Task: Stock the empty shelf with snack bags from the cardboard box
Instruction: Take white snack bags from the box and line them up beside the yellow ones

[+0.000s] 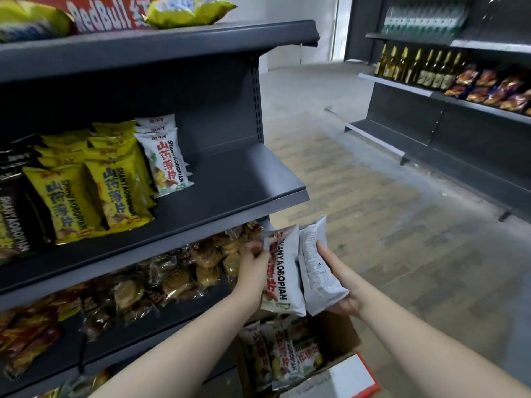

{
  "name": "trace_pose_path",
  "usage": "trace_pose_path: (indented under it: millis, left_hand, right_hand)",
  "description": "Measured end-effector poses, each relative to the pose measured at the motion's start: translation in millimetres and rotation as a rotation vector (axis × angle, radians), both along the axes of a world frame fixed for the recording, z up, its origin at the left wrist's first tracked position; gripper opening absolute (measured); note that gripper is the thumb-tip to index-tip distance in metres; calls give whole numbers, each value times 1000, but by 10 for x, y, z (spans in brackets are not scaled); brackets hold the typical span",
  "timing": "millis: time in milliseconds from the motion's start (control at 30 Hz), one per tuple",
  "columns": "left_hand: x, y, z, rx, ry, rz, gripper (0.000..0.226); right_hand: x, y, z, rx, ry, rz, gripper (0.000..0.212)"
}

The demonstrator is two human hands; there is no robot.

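Note:
My left hand grips a white snack bag with its printed front toward me, held upright just below the middle shelf. Beside it, my right hand holds a second white snack bag showing its back. The two bags touch. Under them sits the open cardboard box with several more white bags inside. On the middle shelf, a row of white bags stands to the right of yellow bags; the shelf's right end is bare.
Black bags fill the middle shelf's far left. Wrapped pastries lie on the shelf below. Yellow bags rest on the top shelf. Across the aisle, another rack holds bottles and snack packs. The floor between is tiled.

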State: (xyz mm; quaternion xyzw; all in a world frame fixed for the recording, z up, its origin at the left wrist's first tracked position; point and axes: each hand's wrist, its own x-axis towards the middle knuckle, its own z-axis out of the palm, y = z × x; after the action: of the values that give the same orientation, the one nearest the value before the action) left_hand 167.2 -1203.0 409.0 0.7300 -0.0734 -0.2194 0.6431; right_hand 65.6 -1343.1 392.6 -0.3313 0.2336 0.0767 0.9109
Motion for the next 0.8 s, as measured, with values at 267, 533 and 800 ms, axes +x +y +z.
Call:
trace_pose_path:
  millis: [267, 533, 800]
  left_hand:
    - [52, 96, 476, -63, -285, -69, 13]
    - [432, 473, 855, -81, -160, -382, 53]
    - [1042, 900, 1080, -261, 20, -416, 60]
  right_hand:
    - [177, 48, 345, -29, -167, -50, 44]
    - [726, 230, 851, -295, -207, 82, 58]
    - [1444, 475, 1206, -356, -283, 43, 57]
